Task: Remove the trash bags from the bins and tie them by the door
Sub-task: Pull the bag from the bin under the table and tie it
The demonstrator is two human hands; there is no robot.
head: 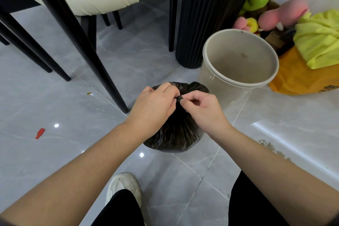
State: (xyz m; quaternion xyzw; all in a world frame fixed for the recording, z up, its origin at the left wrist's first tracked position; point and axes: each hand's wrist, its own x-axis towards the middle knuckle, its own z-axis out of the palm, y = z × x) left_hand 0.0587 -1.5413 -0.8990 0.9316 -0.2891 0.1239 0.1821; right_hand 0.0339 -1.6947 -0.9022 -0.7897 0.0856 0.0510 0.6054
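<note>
A full black trash bag (176,134) sits on the grey tiled floor in front of my feet. Its gathered top forms a small knot between my fingers. My left hand (156,104) pinches the bag's neck from the left. My right hand (200,104) pinches the knot from the right, fingertips touching the black plastic. Behind the bag to the right stands a round beige bin (220,79) with no liner in it; its inside is bare.
A cream chair with black legs (95,60) stands at the left and back. A black fluted column (205,24) rises behind the bin. Plush toys (271,16) and an orange bag (297,79) with yellow cloth lie at right. A small red piece (40,133) lies on the floor.
</note>
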